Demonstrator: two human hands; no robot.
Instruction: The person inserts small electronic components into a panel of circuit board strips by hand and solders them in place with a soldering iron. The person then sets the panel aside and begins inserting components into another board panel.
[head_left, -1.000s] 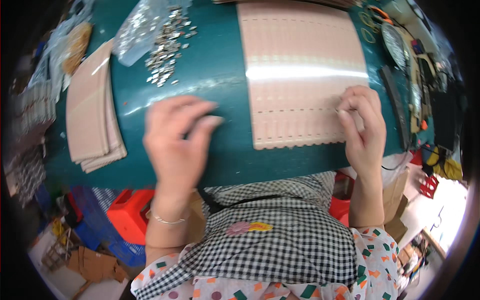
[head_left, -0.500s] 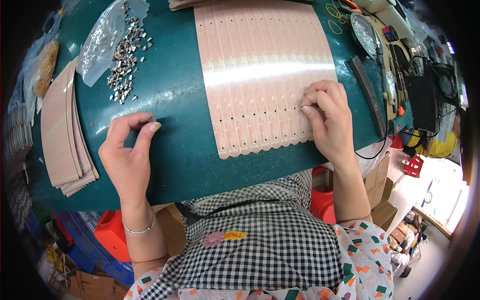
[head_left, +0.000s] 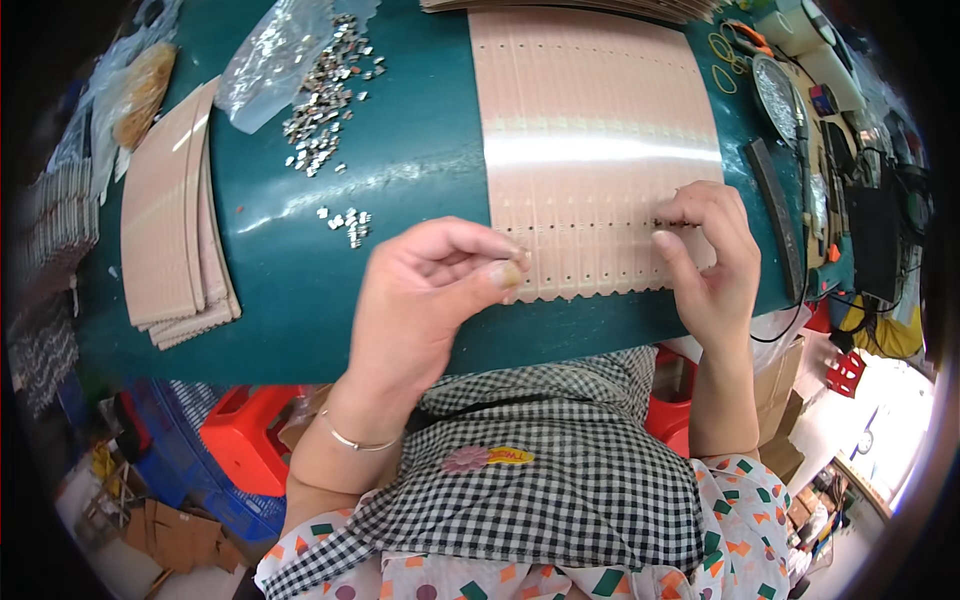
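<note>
A pink-beige sheet of joined strips (head_left: 600, 90) lies on the green table, with rows of small dark holes and a scalloped near edge. At its near left corner, my left hand (head_left: 420, 290) pinches thumb and forefinger together; anything between them is too small to make out. My right hand (head_left: 720, 265) is over the sheet's near right part, fingers curled and thumb close to the forefinger by the row of holes. What it may hold is hidden. Left of the sheet lies a small cluster of little metal pieces (head_left: 352, 226), apart from a larger heap of them (head_left: 322, 115).
A clear plastic bag (head_left: 270, 70) lies by the heap. Stacked pink-beige strip sheets (head_left: 165, 220) are at the left, more (head_left: 590, 8) at the far edge. To the right are a dark bar (head_left: 775, 215), a round dish (head_left: 775, 95) and tools. Red stools (head_left: 245, 440) stand below.
My left hand has moved right, from bare table to the sheet's corner. A small cluster of metal pieces now lies below the heap. My right hand stays at the sheet's right side.
</note>
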